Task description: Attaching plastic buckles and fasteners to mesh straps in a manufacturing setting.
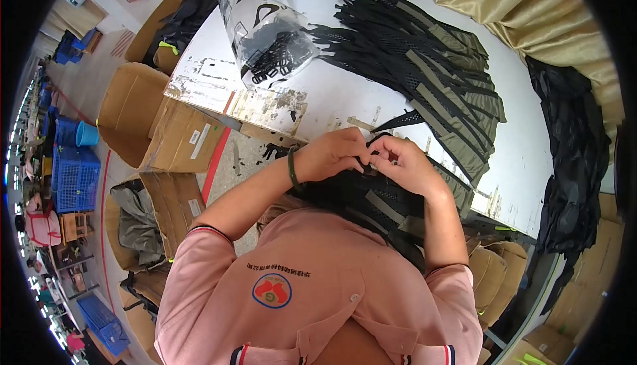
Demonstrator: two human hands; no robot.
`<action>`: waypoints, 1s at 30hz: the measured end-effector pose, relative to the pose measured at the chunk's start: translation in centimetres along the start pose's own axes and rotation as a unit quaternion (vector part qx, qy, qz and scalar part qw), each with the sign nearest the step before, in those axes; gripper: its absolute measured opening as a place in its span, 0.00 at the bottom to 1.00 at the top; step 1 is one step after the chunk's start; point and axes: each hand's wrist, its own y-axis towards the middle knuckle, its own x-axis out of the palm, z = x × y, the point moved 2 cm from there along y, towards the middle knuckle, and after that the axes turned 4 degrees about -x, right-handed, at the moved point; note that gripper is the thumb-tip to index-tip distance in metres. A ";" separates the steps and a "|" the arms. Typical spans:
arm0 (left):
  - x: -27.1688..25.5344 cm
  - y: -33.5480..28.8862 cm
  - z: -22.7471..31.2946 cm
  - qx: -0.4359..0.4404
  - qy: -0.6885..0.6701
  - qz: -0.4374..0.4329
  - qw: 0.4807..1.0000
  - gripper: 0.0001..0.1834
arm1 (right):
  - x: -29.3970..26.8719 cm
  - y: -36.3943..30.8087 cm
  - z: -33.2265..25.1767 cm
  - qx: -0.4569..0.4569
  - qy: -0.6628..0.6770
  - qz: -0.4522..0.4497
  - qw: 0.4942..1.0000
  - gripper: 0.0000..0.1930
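Note:
My left hand [337, 155] and my right hand [402, 165] meet at the near edge of the white table. Fingers of both hands pinch a small part of a black fabric piece [379, 139]. Whether a buckle is between the fingertips is hidden. Below the hands, more black fabric with olive strips [385, 207] lies across my lap. Just beyond my fingers, a pointed black mesh strap [401, 121] rests on the table. A fanned pile of black and olive strap pieces [438, 80] spreads over the right half of the tabletop.
A clear plastic bag [269, 33] of black buckles sits on the worn white table [199, 86]. Cardboard boxes [179, 136] stand at the left, some holding fabric. Black fabric [574, 153] hangs at the right beside gold curtains [524, 7]. Blue crates [76, 176] stand farther left.

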 end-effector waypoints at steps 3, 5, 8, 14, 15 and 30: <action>0.2 -0.1 0.0 -0.006 0.026 -0.022 0.999 0.08 | 0.5 0.3 0.0 -0.011 -0.023 -0.027 0.999 0.03; 0.0 0.0 0.4 -0.019 0.007 -0.021 1.000 0.08 | 0.5 0.5 -0.4 -0.040 -0.024 0.060 0.997 0.02; 0.2 -0.2 0.6 -0.070 -0.052 -0.033 0.996 0.08 | -0.3 0.5 0.8 -0.025 0.121 0.135 0.983 0.03; 1.1 -6.2 -0.6 -0.296 -0.422 0.004 0.857 0.10 | -3.2 0.1 3.3 0.019 0.183 0.241 0.953 0.04; 0.2 -8.1 -2.1 -0.327 -0.418 0.061 0.845 0.09 | -3.8 -0.4 4.8 0.036 0.112 0.233 0.965 0.03; 3.3 0.0 -5.5 -0.339 -0.333 -0.045 0.879 0.16 | -7.5 -2.7 7.1 -0.048 -0.424 0.267 0.864 0.06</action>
